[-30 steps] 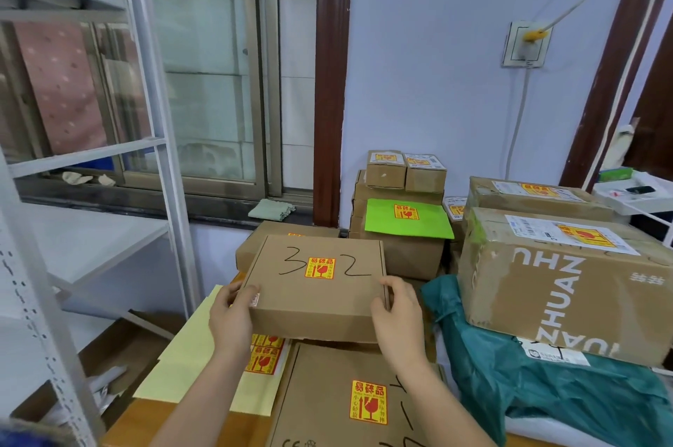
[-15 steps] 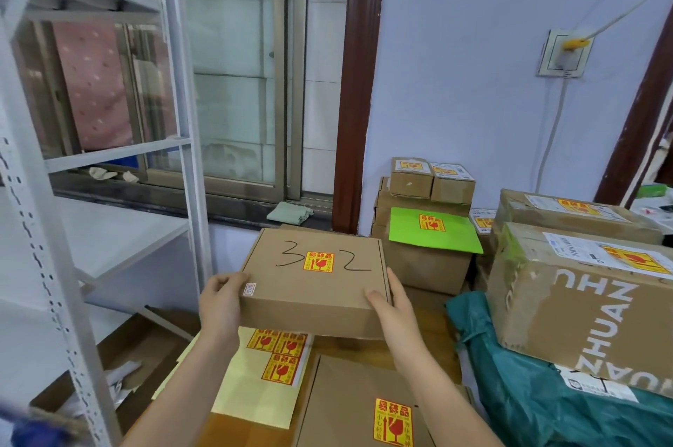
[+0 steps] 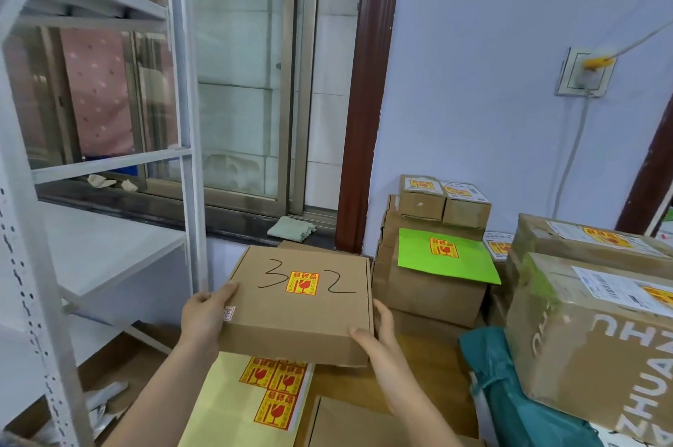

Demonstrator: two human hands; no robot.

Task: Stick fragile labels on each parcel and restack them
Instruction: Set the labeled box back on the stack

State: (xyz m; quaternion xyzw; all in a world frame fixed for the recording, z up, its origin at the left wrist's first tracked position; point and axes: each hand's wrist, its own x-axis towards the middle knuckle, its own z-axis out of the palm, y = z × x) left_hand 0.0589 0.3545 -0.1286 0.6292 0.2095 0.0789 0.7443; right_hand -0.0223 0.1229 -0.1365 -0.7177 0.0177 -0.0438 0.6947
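Observation:
A flat brown parcel (image 3: 298,312) marked "3 2" carries a yellow and red fragile label (image 3: 302,282) on its lid. I hold it in the air above the table. My left hand (image 3: 205,315) grips its left edge, thumb on the lid. My right hand (image 3: 377,335) grips its near right corner. Below it lies a yellow backing sheet (image 3: 225,406) with three fragile labels (image 3: 278,392) left on it. Another brown parcel (image 3: 349,424) lies at the bottom edge, mostly out of frame.
Labelled parcels are stacked at the back right: two small boxes (image 3: 442,201), a box with a green sheet (image 3: 446,257), large cartons (image 3: 597,330) over a teal bag (image 3: 510,384). A white metal shelf rack (image 3: 109,257) stands on the left, a window behind it.
I have lifted the "3 2" parcel off the lower box and carried it up and to the left. The view has turned left, so the stacks on the right look shifted.

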